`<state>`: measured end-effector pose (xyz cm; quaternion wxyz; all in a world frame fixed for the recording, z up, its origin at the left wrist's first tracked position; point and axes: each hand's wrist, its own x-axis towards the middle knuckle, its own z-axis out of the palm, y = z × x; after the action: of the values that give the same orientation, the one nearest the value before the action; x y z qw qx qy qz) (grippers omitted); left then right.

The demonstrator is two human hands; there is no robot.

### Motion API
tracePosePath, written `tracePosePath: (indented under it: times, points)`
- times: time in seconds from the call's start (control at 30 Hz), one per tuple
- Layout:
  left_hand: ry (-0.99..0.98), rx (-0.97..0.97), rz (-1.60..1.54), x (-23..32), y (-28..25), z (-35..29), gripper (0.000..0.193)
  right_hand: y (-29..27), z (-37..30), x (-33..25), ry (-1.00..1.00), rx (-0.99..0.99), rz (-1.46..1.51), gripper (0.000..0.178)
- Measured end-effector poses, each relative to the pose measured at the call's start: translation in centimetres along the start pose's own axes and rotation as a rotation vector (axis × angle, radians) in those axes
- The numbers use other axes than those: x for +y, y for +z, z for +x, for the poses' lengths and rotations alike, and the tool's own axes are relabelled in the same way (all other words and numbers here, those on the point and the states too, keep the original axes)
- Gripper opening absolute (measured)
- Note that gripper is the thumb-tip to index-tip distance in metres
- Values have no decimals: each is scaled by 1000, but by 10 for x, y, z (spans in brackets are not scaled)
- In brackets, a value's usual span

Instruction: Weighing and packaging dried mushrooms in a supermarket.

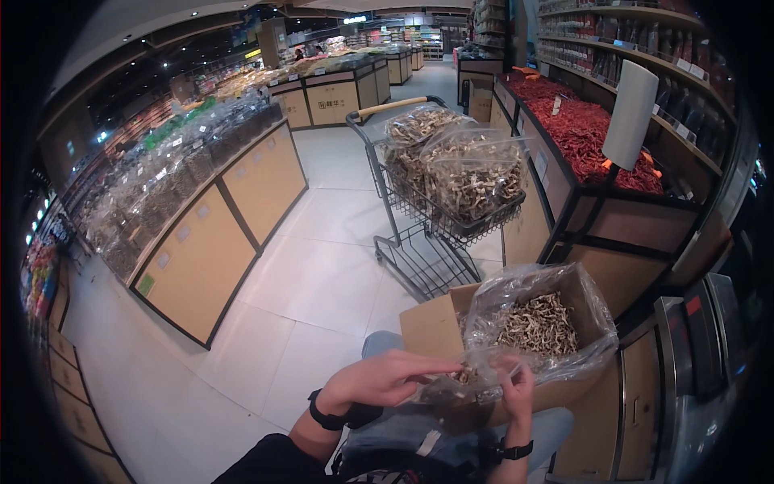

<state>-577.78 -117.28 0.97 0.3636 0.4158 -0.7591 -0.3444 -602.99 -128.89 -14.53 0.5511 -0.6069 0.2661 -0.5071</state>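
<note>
Over the carton (431,327), both hands (451,383) pinch its plastic liner (492,302).

pale tiled floor (322,266) under wire cart (427,234) and display counters (218,234)

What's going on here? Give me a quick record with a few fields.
Place: shop aisle with bulk bins
Left hand: touching the clear bag at its near edge
Right hand: pinching the same bag edge
Bag contents: dried mushrooms
Bag sits in: cardboard box
Ahead: trolley carrying two full bags
Right: red chillies
</note>
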Motion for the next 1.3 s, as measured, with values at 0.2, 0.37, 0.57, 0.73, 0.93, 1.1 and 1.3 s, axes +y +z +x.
tracePosePath:
  times: [0.2,0.37,0.57,0.73,0.93,1.1,1.3]
  points:
    - [92,653,-355,-27,-6,-33,72,18,-9,-33,-12,83,45,9]
    - [-159,750,-391,-114,22,-60,38,45,11,-102,-228,147,-9,10]
    - [-193,809,-334,-127,55,-16,22,34,19,-118,-243,306,-151,11]
    - [325,898,-208,-72,73,46,22,33,9,-112,-301,455,-252,12]
    - [11,1043,-207,-71,79,55,22,30,21,-125,-297,509,-140,10]
    - [42,1098,-367,-50,69,76,24,11,33,-116,-393,462,-207,33]
    - [118,1008,-356,-63,48,78,26,-4,23,-35,-31,134,37,29]
